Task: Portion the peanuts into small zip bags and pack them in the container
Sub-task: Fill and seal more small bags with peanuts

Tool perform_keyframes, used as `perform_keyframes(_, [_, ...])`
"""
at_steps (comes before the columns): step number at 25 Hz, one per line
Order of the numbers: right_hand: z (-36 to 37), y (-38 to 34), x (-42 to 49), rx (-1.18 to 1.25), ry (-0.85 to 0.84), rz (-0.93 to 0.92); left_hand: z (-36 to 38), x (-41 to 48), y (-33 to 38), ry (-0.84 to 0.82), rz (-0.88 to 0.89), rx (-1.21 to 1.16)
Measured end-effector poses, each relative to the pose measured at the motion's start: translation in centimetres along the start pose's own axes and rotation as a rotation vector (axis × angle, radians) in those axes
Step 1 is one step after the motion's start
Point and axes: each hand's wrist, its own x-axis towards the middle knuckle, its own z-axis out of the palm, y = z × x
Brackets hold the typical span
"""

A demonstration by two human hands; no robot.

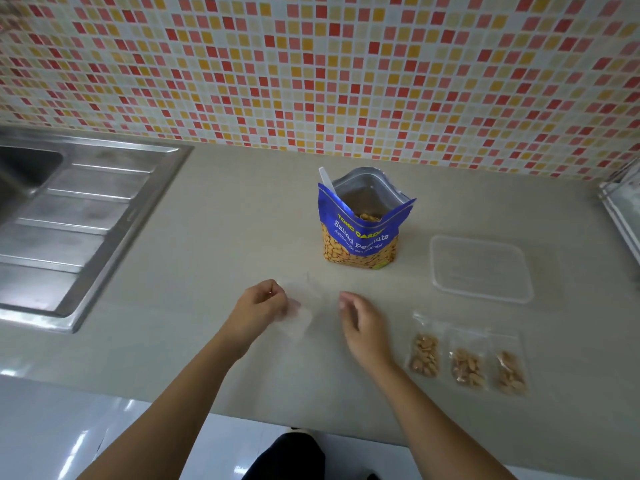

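An open blue bag of salted peanuts (360, 233) stands on the counter with a white spoon handle (326, 180) sticking out of it. My left hand (258, 306) pinches an empty clear zip bag (294, 320), blurred, just above the counter. My right hand (360, 323) hovers beside that bag with loosely curled fingers and holds nothing. Three filled zip bags of peanuts (465, 365) lie in a row to the right of my right hand. A clear plastic container (481, 268) sits behind them, to the right of the peanut bag.
A steel sink with its draining board (69, 216) fills the left of the counter. A tiled wall (311, 71) runs along the back. A white rack edge (623, 209) shows at the far right. The counter's front edge (311, 427) lies close below my arms.
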Motion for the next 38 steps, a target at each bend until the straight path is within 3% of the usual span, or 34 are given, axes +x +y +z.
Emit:
perform_keyframes(3, [-0.6,-2.5,1.2,0.422,-0.194,0.229,-0.2,0.2,1.1,-0.135,0.01,0.116])
perform_keyframes(7, [-1.2,-3.4,2.1,0.488,-0.236,0.281,-0.9,1.1,1.7,-0.166,0.028,0.291])
perform_keyframes(11, [-2.8,-5.1,2.0,0.613,-0.285,0.435,-1.3,0.9,3.0,-0.107,0.085,0.316])
perform_keyframes(14, [-5.7,-8.6,1.6,0.768,-0.326,0.419,-1.5,-0.2,5.6,-0.026,0.18,0.179])
perform_keyframes(18, [-11.5,-14.4,2.0,0.763,-0.375,0.239,-0.8,-1.2,11.9,0.029,0.378,0.081])
perform_keyframes(25, [-17.3,-19.5,5.2,0.761,-0.134,0.099,0.9,0.7,22.2,-0.068,0.653,0.077])
perform_keyframes(31, [-19.4,-19.9,6.7,0.718,0.022,0.054,3.2,2.5,25.5,-0.118,0.674,0.099])
perform_keyframes(38, [-20.0,-18.9,7.8,0.696,0.265,0.046,6.3,2.0,23.2,0.072,0.724,0.218])
